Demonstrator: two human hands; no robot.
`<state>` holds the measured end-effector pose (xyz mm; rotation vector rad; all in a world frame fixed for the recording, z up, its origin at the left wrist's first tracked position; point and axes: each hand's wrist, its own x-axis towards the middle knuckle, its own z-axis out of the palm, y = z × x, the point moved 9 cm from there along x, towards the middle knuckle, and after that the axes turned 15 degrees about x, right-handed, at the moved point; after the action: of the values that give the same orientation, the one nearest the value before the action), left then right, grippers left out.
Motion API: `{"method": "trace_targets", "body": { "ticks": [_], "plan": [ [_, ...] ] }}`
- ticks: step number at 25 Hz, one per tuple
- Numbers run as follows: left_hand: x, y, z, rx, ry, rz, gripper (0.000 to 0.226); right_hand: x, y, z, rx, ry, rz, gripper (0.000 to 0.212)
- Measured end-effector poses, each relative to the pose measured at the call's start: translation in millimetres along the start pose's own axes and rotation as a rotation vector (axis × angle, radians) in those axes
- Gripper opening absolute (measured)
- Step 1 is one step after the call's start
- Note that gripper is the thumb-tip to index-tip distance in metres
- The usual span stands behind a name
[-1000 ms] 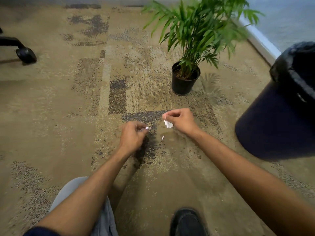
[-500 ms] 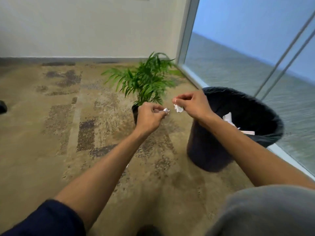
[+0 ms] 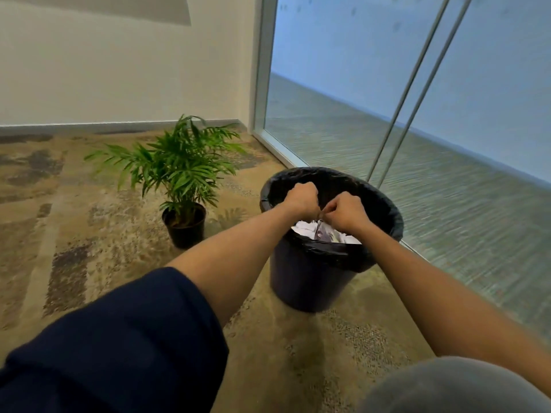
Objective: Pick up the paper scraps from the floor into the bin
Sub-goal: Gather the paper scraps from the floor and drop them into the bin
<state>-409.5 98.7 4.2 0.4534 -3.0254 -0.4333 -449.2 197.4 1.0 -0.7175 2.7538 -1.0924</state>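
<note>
Nearly finished, by the look of it: no scraps visible on the mottled tan-and-brown carpet floor (image 3: 89, 234). Left of the bin, a feathery green palm in a glossy black plastic pot (image 3: 185, 225). Left hand (image 3: 301, 199) and right hand (image 3: 346, 211) curled into fists above the round dark bin with crinkled black liner (image 3: 310, 275); held scraps hidden, cannot tell. Crumpled white paper scraps (image 3: 304, 226) already inside.

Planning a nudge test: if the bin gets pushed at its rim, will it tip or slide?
Probably slides: the bin looks light, holding only paper. It narrows toward its base, so a rim push might tip it. The loose liner could shift under contact.
</note>
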Motion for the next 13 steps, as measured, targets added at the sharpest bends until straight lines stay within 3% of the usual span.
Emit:
{"method": "trace_targets", "body": {
  "ticks": [6, 10, 12, 13],
  "plan": [
    [5, 32, 55, 0.244, -0.342, 0.164, 0.009, -1, 29, 25, -0.324, -0.193, 0.104, 0.029],
    [-12, 19, 96, 0.384, -0.716, 0.199, 0.049, -14, 45, 45, -0.433, -0.44, 0.186, 0.039],
    [-10, 22, 91, 0.379, -0.681, 0.245, 0.044, -14, 32, 36, -0.468, -0.369, 0.123, 0.036],
    [-8, 26, 80, 0.35, -0.585, 0.267, 0.037, -14, 21, 28, -0.513, -0.283, 0.047, 0.033]
  ]
}}
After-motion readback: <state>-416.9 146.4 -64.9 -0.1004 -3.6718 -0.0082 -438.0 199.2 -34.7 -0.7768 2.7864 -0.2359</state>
